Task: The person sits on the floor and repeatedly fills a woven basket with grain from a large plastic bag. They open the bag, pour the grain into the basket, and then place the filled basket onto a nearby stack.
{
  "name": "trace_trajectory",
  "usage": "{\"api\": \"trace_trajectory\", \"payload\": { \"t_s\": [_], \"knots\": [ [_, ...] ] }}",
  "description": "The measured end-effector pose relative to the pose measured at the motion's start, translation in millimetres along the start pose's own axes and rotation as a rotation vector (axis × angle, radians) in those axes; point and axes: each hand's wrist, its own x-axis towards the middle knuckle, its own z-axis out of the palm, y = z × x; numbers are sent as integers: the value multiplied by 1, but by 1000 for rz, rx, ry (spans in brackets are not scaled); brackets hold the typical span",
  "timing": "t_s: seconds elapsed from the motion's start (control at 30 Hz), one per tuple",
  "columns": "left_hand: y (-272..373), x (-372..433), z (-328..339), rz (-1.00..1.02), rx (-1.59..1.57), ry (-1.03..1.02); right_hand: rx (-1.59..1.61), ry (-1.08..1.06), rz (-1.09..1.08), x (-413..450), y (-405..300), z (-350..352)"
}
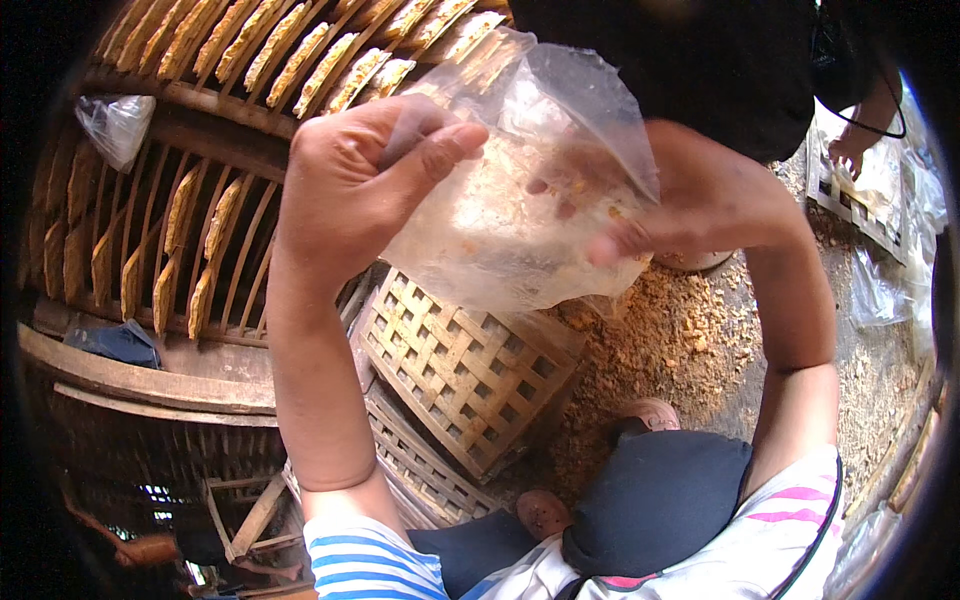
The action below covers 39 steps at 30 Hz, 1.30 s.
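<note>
A clear plastic bag [495, 217] hangs before me, raised above a woven bamboo tray [450, 360]. Its upper left edge is pinched between the thumb and fingers of my left hand [382, 165]. On its right side is my right hand [600, 195], with fingers that show blurred through the film and the thumb near its lower right part. Small pale and orange crumbs cling to the plastic or lie in it; which of the two I cannot tell.
Slatted racks [225, 105] at the upper left hold rows of yellowish slabs. Orange-brown crumbs [675, 337] cover the floor ahead of my feet. Another person's hand [847, 154] is over a tray at the far right, near loose plastic bags [881, 289]. A dark shape blocks the top.
</note>
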Motion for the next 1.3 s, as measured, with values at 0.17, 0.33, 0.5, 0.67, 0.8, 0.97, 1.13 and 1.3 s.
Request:
{"api": "trace_trajectory", "payload": {
  "t_s": [0.17,0.33,0.5,0.67,0.8,0.97,1.13,1.3],
  "knots": [
    [2,6,10,17,42,-20,-55,137,240,12,-7,1],
    [-3,3,1,-25,59,32,-225,-49,-43,-29,31,-19],
    [-8,7,12,25,0,29,143,24,181,-1,5,3],
    [-17,14,-4,81,61,134,-298,-159,462,-26,49,-13],
    [-22,13,-19,37,100,142,-310,-143,42,-53,78,-16],
    [-32,14,-19,47,99,234,134,-83,345,-15,64,8],
    [-51,16,-41,-12,307,353,-215,-220,620,-51,104,6],
    [-67,15,-67,32,367,468,-224,-244,405,-100,136,11]
  ]
}}
